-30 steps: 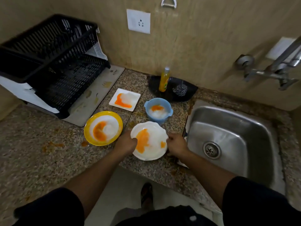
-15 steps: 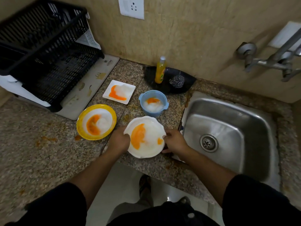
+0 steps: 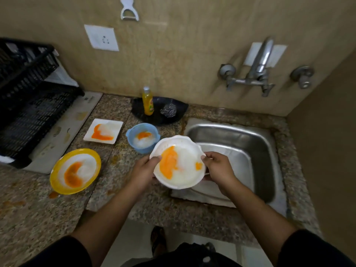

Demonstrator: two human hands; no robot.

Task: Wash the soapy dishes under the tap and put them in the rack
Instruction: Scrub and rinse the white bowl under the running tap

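Both forearms are reaching forward from black sleeves and converging on the white plate (image 3: 183, 176).

- The left hand (image 3: 143, 170) is gripping the plate's left rim. Its thumb is lying over the top edge and its fingers are tucked underneath, out of sight.
- The right hand (image 3: 217, 167) is gripping the right rim. Its thumb is hooking over the edge and its fingers are curling round the underside.
- The plate is being held face up and clear of the counter (image 3: 28, 218). It is sitting over the line where the counter meets the left edge of the sink (image 3: 231, 130). Orange smears and white foam are covering its face.
- The plate's far rim is overlapping the blue bowl (image 3: 134, 132) in the view; I cannot tell whether they are touching.

Other soapy dishes are waiting on the counter to the left:
- The blue bowl is standing nearest the plate.
- A square plate (image 3: 113, 126) is lying behind and to the left.
- A yellow plate (image 3: 57, 170) is lying nearest the rack (image 3: 28, 105).

The rack is standing at the far left on a pale mat (image 3: 63, 132). The tap (image 3: 259, 60) is sticking out from the wall above the sink, well apart from the plate. A soap bottle (image 3: 148, 102) and a steel scrubber (image 3: 169, 110) are sitting on a black tray (image 3: 181, 110) against the wall.
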